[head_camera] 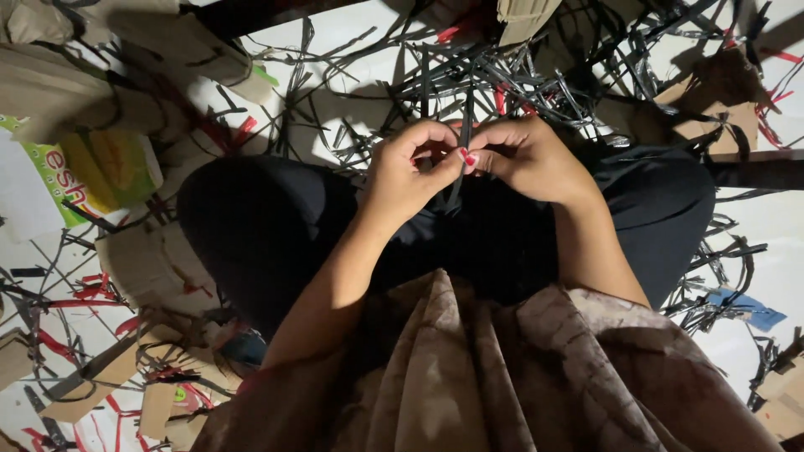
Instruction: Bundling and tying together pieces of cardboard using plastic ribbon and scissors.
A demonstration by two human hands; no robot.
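Far left: green-and-yellow packet (100,172) on the floor (335,125), cardboard scraps (146,268) around it. Centre: left hand (410,172) and right hand (528,159) close together above the lap, both pinched on one dark strip (466,117) that runs up between them; thumbs nearly touching. Behind the hands: tangled pile of dark strips (519,79). Far right: blue scrap (745,308) on the floor.

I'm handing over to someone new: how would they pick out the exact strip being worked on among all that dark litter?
Start at the person's black-clad lap, where the left hand and right hand meet. The dark strip pinched between them rises toward the heap of strips on the floor. It alone is held by fingers; the others lie loose.
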